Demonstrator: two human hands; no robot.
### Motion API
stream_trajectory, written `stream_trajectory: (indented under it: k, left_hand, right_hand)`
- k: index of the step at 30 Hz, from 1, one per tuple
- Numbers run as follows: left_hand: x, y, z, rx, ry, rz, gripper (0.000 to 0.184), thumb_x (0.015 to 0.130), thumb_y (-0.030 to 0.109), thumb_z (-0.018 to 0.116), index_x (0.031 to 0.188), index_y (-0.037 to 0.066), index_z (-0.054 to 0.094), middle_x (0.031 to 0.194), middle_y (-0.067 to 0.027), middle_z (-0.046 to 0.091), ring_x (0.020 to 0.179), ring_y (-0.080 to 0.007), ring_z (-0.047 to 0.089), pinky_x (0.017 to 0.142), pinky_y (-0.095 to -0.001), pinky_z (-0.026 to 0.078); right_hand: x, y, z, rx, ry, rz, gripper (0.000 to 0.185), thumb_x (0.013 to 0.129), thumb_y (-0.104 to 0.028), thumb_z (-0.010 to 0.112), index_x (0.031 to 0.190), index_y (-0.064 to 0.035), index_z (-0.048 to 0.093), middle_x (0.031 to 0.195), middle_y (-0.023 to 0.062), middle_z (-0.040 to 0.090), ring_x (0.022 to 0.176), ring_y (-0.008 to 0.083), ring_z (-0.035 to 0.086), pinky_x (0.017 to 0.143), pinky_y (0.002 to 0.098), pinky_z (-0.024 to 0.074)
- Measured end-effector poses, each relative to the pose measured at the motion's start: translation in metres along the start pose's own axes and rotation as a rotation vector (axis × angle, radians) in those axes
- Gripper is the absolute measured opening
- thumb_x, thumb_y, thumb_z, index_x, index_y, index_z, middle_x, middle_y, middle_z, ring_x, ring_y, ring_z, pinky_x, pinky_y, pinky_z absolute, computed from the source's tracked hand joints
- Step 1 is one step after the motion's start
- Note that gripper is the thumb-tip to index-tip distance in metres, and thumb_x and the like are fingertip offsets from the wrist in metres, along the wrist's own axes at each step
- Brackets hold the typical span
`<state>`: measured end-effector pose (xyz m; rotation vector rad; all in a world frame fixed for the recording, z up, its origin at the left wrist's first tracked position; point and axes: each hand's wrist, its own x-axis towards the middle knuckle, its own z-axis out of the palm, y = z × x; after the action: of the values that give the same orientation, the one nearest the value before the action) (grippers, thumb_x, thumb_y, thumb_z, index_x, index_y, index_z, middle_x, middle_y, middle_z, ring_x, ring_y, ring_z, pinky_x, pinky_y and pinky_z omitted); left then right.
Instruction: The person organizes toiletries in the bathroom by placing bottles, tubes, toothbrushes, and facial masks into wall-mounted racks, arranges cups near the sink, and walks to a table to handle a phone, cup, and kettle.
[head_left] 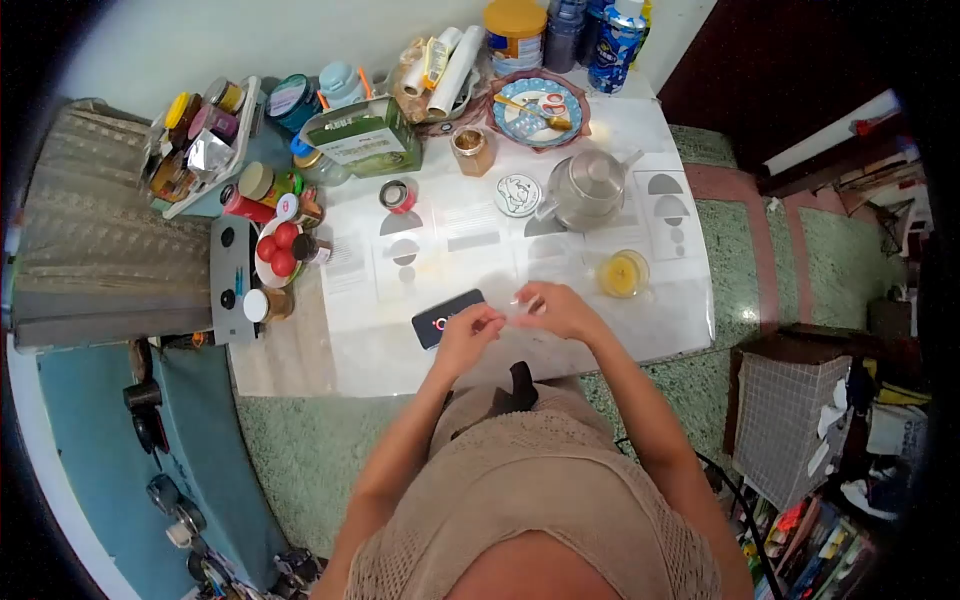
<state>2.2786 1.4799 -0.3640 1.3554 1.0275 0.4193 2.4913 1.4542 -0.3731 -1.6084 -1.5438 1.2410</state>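
Observation:
Both hands are held over the near edge of the white-covered table. My left hand (473, 332) has its fingers drawn together beside a dark phone (440, 320) that lies on the table; whatever the fingertips pinch is too small to name. Close to its right, my right hand (550, 310) curls its thumb and fingers toward the left hand, and something small and pale shows near the fingertips. A glass cup of yellow liquid (622, 273) stands to the right of the hands.
A glass teapot (588, 190), round patterned lid (518, 195) and open jar (472, 150) stand farther back. Behind them is a blue-rimmed plate (540, 108) with a spoon. Red tomatoes (283, 262), jars and a green box (365, 140) are at the left.

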Motion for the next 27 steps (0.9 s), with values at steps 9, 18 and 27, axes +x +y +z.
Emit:
stream_trajectory:
  k: [9, 18, 27]
  left_hand:
    - [-0.028, -0.041, -0.074, -0.022, 0.129, -0.061, 0.012, 0.088, 0.013, 0.063, 0.094, 0.002, 0.063, 0.076, -0.0017, 0.064, 0.072, -0.0086, 0.059, 0.066, -0.0222, 0.046]
    - [-0.038, -0.053, -0.11, 0.001, 0.174, -0.05, 0.012, 0.088, 0.012, 0.063, 0.093, 0.002, 0.064, 0.074, -0.0031, 0.064, 0.069, -0.0085, 0.058, 0.065, -0.0221, 0.045]
    - [-0.04, -0.041, -0.075, 0.052, 0.32, -0.107, 0.009, 0.089, 0.011, 0.062, 0.089, 0.002, 0.063, 0.074, -0.0003, 0.061, 0.07, -0.007, 0.056, 0.066, -0.0217, 0.044]
  right_hand:
    - [0.104, 0.023, -0.022, 1.113, 0.644, 0.15, 0.034, 0.089, -0.034, 0.059, 0.108, -0.0062, 0.056, 0.1, 0.0062, 0.059, 0.09, 0.0163, 0.056, 0.082, 0.0307, 0.0438]
    - [0.099, 0.04, -0.05, 0.818, 0.794, 0.286, 0.028, 0.092, -0.032, 0.053, 0.088, -0.0046, 0.059, 0.065, 0.0008, 0.053, 0.056, 0.0126, 0.053, 0.055, 0.0258, 0.041]
    - [0.048, 0.07, -0.15, 0.516, 0.581, 0.323, 0.03, 0.086, -0.034, 0.064, 0.074, -0.0088, 0.055, 0.057, -0.0033, 0.043, 0.048, 0.0072, 0.039, 0.046, 0.0237, 0.031]
